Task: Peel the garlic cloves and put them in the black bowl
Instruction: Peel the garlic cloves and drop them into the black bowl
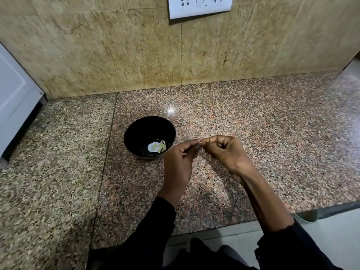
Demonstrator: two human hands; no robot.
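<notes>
Both hands (pixel 200 146) pinching together on something hidden, likely a clove, beside bowl (pixel 149 137); risks slipping onto worktop (pixel 253 123) if pinch loosens.

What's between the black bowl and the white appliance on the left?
Head view: only bare speckled countertop lies between the black bowl and the white appliance, crossed by one slab seam.

Whatever the left hand (pixel 180 158) and the right hand (pixel 224 152) are pinching is staying hidden between the meeting fingertips (pixel 198 142), too small to tell. The pale pieces (pixel 158 147) in the black bowl (pixel 149 137), left of the fingers, are looking blurred. The top edge is cutting the white socket plate (pixel 200 6).
</notes>
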